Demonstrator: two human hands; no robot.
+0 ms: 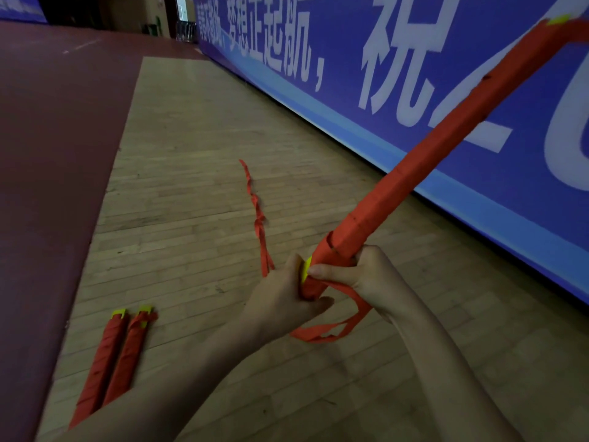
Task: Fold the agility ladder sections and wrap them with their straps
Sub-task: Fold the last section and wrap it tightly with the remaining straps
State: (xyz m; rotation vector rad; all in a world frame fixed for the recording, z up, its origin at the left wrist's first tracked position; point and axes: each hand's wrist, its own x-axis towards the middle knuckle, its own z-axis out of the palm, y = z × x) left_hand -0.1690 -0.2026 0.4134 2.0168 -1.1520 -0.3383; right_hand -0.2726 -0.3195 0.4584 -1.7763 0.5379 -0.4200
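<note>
A long bundle of folded ladder rungs [439,145], wound in red strap with yellow ends showing, slants from the middle up to the top right. My left hand [287,291] grips its lower end from below. My right hand [353,269] holds the bundle just above, fingers curled round it and the strap. A loose red strap loop [334,330] hangs under my hands. A twisted red strap tail [258,215] trails away across the wooden floor.
Two wrapped red bundles [111,355] with yellow tips lie side by side on the wooden floor [191,154] at the lower left. A dark red mat [47,154] covers the left. A blue banner wall [414,59] runs along the right.
</note>
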